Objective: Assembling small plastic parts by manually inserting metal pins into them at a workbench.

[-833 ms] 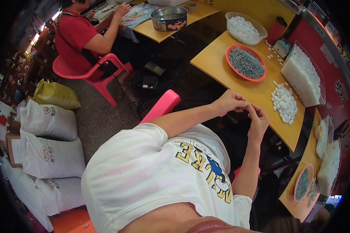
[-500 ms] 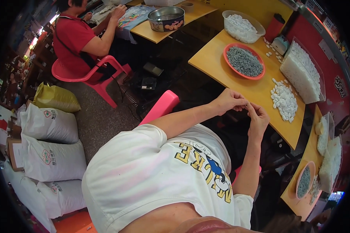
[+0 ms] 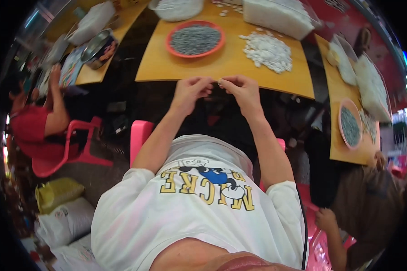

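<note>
Piece (image 3: 220, 82) pinched by the right hand (image 3: 245, 94) is looking light, stiff, best held edgewise; I cannot tell whether the left hand (image 3: 190, 94), just beside, is grasping anything.

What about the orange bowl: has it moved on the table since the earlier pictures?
No. The view has swung round, but against the yellow table and the white pile, the orange bowl shows no clear shift.
</note>
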### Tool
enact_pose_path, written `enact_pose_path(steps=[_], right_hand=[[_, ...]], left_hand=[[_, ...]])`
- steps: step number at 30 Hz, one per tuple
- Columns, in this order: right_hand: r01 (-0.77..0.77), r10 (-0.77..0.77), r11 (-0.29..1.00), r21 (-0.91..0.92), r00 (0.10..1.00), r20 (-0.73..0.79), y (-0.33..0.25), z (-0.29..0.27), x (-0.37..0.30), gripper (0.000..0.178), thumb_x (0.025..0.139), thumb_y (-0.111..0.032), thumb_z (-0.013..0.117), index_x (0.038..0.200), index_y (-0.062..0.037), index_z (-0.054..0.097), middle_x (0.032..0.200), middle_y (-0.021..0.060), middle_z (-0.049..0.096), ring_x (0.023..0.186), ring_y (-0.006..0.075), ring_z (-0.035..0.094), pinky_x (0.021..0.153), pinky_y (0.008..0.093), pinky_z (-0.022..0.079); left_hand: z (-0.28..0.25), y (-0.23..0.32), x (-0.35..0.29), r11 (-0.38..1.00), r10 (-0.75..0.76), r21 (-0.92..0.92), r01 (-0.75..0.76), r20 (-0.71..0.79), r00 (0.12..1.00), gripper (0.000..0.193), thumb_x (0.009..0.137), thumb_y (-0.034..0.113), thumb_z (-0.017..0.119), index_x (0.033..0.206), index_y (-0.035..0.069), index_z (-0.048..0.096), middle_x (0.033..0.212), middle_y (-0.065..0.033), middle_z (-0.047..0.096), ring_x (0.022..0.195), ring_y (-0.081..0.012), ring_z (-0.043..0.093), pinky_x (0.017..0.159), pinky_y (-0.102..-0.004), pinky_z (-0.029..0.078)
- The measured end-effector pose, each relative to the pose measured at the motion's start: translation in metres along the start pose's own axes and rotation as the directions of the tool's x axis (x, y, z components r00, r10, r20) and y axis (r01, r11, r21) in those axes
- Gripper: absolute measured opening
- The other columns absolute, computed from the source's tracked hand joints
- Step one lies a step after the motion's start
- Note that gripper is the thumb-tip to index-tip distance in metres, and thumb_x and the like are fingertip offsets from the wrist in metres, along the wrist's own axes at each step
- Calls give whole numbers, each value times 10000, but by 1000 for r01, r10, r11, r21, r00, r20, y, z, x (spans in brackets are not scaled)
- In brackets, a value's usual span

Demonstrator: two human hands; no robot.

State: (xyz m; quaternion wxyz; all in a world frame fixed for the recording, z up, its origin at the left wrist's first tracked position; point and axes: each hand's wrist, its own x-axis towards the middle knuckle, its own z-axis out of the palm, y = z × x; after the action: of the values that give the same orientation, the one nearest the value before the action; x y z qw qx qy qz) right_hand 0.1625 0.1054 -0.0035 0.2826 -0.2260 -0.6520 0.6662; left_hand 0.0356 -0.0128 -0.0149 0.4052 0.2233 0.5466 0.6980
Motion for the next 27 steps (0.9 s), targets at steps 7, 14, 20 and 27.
enact_pose_path(steps=[7,14,20,27], right_hand=[[418,-205,837,353,838,-505,-20,-57,16,82,789,-33,637,860,8,635,774,50,632,644,59,525,576,176,400],[550,-168,727,411,722,-671,-15,-77,28,110,794,-1,634,900,19,616,814,86,626,643,74,534,552,159,398],[528,-146,757,386,711,-688,-14,-81,26,92,792,-15,643,876,15,621,778,73,629,601,57,520,526,161,384],[492,-126,775,396,735,-666,-17,-79,29,94,788,-19,645,874,14,622,765,68,631,566,48,481,516,156,369]], left_hand=[[33,30,32,919,243,302,-253,71,967,184,831,104,602,964,-21,625,800,-42,630,694,-89,589,634,-203,470],[73,43,111,434,394,710,-554,403,826,296,795,76,564,1079,-3,592,941,-124,657,819,-162,626,746,-279,475],[83,25,143,206,360,787,-581,492,793,297,792,155,577,1055,23,613,926,-169,646,844,-232,633,761,-310,471],[92,26,130,257,289,803,-538,468,835,239,785,183,591,944,14,652,813,-153,654,761,-226,639,706,-306,475]])
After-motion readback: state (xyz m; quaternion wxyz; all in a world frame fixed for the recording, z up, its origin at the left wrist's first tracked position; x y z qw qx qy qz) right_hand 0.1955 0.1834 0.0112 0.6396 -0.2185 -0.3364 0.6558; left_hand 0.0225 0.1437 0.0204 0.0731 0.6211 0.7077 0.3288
